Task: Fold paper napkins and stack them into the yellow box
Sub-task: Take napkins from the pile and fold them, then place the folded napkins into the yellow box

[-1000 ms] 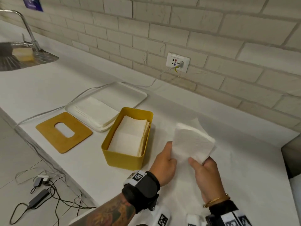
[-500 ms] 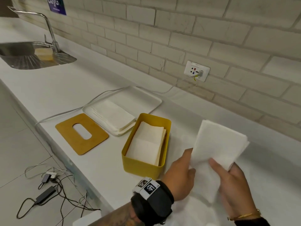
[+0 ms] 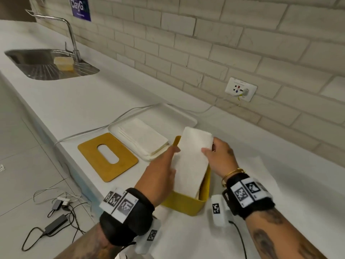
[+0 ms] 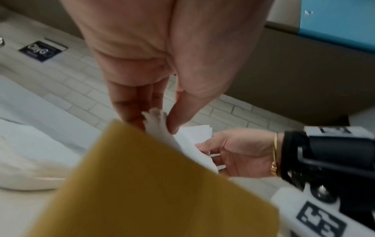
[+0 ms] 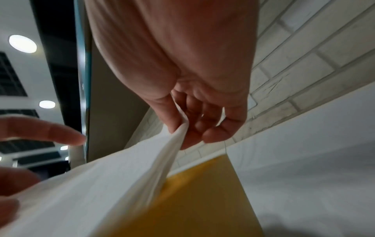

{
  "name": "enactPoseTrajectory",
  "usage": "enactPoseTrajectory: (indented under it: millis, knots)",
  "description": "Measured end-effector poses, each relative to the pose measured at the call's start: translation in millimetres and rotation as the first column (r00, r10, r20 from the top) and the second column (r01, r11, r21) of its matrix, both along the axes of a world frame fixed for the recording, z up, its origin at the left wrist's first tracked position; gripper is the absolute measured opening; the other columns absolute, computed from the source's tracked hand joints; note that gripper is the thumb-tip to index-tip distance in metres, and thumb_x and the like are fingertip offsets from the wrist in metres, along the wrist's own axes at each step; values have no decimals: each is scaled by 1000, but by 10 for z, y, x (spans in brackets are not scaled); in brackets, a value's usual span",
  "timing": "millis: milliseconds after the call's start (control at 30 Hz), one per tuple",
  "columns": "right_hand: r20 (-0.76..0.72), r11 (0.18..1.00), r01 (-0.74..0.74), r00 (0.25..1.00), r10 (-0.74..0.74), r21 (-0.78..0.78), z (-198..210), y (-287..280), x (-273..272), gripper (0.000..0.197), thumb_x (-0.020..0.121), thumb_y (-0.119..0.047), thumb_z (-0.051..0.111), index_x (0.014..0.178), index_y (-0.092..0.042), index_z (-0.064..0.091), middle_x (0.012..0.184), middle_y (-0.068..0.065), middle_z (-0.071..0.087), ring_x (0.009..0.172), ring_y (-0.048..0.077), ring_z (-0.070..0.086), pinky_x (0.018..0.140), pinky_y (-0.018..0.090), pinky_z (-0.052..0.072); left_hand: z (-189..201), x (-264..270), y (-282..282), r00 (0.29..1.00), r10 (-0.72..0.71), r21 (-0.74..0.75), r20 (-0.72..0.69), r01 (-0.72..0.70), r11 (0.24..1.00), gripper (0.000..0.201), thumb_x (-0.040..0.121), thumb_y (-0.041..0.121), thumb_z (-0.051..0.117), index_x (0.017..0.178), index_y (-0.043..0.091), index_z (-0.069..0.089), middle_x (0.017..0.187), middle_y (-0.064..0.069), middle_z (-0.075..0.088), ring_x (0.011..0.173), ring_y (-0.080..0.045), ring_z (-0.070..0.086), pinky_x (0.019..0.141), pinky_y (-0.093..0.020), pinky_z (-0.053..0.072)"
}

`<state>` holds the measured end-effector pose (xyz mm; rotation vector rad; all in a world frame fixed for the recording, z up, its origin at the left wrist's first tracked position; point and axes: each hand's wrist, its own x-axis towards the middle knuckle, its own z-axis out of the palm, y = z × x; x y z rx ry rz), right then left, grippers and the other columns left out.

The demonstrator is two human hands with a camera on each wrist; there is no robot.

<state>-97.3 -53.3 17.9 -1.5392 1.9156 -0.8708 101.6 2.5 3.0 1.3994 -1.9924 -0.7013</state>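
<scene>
A folded white paper napkin (image 3: 192,161) is held over the open yellow box (image 3: 188,206), tilted, with its near end dipping into the box and its far end raised above the far rim. Its left edge is pinched between the thumb and fingers of the left hand (image 3: 160,176), as is seen in the left wrist view, where the fingers (image 4: 129,102) meet the thumb on the paper. Its right edge is pinched by the right hand (image 3: 220,157) between thumb and curled fingers (image 5: 215,125). Whether the napkin touches the sheets already in the box cannot be told.

The box stands on a white tabletop (image 3: 89,101). Just beyond it lies a white tray (image 3: 179,113) carrying a stack of flat napkins (image 3: 143,137), and to the left of the box a mustard-coloured lid with an oval slot (image 3: 108,156) lies flat. A steel sink (image 3: 46,66) with a sponge (image 3: 63,62) is set in the far left of the tabletop, and a wall socket (image 3: 240,88) is seen on the brick wall.
</scene>
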Motion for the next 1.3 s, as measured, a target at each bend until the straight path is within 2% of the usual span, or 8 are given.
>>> enactPoseTrajectory:
  millis: [167, 367, 567, 767, 900, 1033, 1167, 1300]
  knots:
    - [-308, 990, 0, 950, 44, 139, -120, -1, 202, 30, 102, -24, 53, 129, -18, 42, 123, 11, 62, 116, 36, 57, 106, 46, 38, 5, -38, -4, 947, -46, 30, 319, 39, 999, 46, 100, 9, 49, 142, 25, 37, 131, -5, 47, 98, -30, 63, 85, -37, 52]
    - [-476, 977, -5, 873, 108, 212, -90, -83, 327, 29, 102, -20, 48, 128, -22, 36, 119, 6, 58, 116, 30, 53, 96, 44, 29, 84, -67, -51, 848, -104, 92, 520, 66, 994, 34, 98, 4, 51, 130, 13, 47, 133, -9, 39, 88, -32, 62, 81, -41, 54]
    - [-459, 984, 24, 887, 61, 178, -83, -128, 312, 29, 101, -22, 54, 127, -22, 40, 120, 3, 64, 110, 29, 60, 99, 44, 30, 76, -79, -249, 845, -169, 126, 506, 122, 985, 34, 97, 8, 60, 131, 10, 56, 143, -8, 38, 104, -32, 62, 94, -40, 52]
    - [-508, 980, -15, 853, 115, 197, -213, -160, 319, 40, 97, -25, 62, 130, -23, 39, 123, 4, 63, 116, 29, 58, 99, 44, 33, 25, -121, -350, 680, -249, 155, 690, 197, 968, 25, 101, 8, 50, 121, 7, 65, 123, -10, 59, 107, -27, 62, 91, -34, 53]
    - [-595, 994, -50, 797, 101, 101, -139, -109, 295, 57, 90, -35, 72, 136, -24, 40, 139, 4, 48, 133, 27, 38, 103, 44, 30, 97, -136, -346, 566, -251, 157, 786, 210, 965, 24, 101, 17, 52, 118, 11, 68, 111, -9, 68, 100, -27, 67, 83, -33, 53]
    - [-559, 939, -322, 804, 203, -122, 56, 304, 352, 34, 94, -39, 66, 124, -24, 61, 131, -1, 55, 128, 23, 46, 105, 43, 35, 376, -30, -520, 640, -217, 72, 737, 245, 967, 30, 102, 16, 47, 123, 23, 67, 119, -3, 67, 108, -24, 64, 94, -34, 51]
    - [-392, 858, -467, 764, 513, 214, 62, 615, 477, 47, 102, -54, 48, 136, -22, 56, 140, -5, 54, 129, 14, 47, 112, 35, 34, 639, -100, -928, 740, -298, 97, 603, 304, 948, 41, 101, 7, 45, 130, 27, 66, 135, -4, 63, 120, -23, 59, 103, -34, 46]
    - [-356, 830, -452, 755, 551, 325, -35, 602, 619, 63, 98, -63, 47, 142, -18, 49, 142, 5, 52, 134, 23, 43, 115, 39, 33, 573, -613, -1147, 535, -505, 269, 677, 459, 847, 45, 104, 8, 38, 138, 25, 62, 149, 0, 53, 133, -23, 51, 112, -32, 39]
